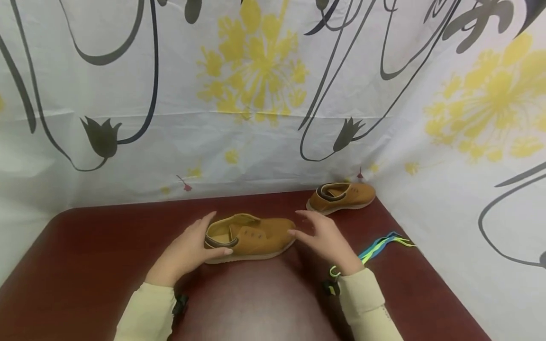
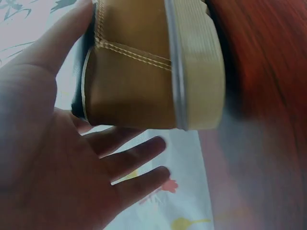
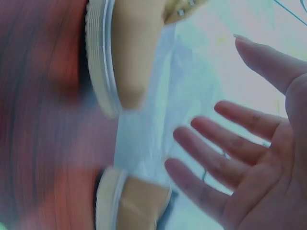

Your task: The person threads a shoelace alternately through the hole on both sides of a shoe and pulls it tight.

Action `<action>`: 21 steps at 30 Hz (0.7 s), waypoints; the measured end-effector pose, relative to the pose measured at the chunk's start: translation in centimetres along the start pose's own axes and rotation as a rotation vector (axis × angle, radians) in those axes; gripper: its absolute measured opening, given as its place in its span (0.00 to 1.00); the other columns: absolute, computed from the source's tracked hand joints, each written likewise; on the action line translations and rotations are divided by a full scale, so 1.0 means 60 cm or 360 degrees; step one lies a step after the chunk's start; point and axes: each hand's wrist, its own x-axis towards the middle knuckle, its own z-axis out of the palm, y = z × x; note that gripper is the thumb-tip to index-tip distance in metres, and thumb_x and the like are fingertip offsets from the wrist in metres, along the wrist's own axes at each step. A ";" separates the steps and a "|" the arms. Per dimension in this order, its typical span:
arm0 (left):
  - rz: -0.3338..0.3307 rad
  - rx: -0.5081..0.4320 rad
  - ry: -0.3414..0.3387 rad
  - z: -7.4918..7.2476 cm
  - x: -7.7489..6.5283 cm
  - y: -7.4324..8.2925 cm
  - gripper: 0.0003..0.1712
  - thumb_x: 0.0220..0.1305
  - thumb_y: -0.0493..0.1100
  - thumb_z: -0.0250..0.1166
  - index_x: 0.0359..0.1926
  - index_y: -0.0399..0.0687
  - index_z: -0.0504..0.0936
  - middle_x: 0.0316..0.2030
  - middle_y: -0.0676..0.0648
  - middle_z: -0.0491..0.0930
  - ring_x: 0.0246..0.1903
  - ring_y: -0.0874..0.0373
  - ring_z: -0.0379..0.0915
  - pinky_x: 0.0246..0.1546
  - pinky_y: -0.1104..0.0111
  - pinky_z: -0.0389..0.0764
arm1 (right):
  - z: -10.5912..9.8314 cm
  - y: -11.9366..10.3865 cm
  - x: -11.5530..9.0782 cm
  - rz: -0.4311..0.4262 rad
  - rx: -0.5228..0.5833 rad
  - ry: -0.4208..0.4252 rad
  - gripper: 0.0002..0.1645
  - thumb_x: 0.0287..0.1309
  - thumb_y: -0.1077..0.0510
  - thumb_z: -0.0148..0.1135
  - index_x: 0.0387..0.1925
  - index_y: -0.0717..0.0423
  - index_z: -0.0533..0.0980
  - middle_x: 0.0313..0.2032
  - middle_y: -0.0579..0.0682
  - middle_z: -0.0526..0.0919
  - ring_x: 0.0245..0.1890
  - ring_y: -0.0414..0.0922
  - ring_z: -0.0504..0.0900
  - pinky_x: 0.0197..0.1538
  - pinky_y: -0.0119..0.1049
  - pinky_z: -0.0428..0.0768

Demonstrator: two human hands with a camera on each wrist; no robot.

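Observation:
A tan-brown shoe (image 1: 262, 240) without laces sits upright on the dark red table (image 1: 106, 265), its toe pointing right. My left hand (image 1: 187, 250) is at the heel, thumb along the near side by the dark collar. In the left wrist view its other fingers spread loosely beside the heel (image 2: 134, 91), and whether they touch it is hard to tell. By the toe is my right hand (image 1: 327, 238). The right wrist view shows its fingers (image 3: 230, 148) spread and apart from the shoe, with nothing in them.
A matching second shoe (image 1: 360, 194) stands at the table's back right corner. Blue and yellow-green laces (image 1: 381, 245) lie near the right edge, partly behind my right wrist. White patterned cloth (image 1: 256, 156) hangs behind and to the right of the table.

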 end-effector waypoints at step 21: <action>0.0409 0.0157 0.0704 0.066 0.007 0.066 0.11 0.62 0.46 0.73 0.43 0.47 0.87 0.38 0.49 0.87 0.36 0.55 0.77 0.38 0.60 0.78 | -0.117 0.115 -0.096 -0.0200 -0.0333 -0.0400 0.17 0.43 0.71 0.72 0.37 0.53 0.84 0.34 0.45 0.86 0.34 0.41 0.81 0.39 0.33 0.79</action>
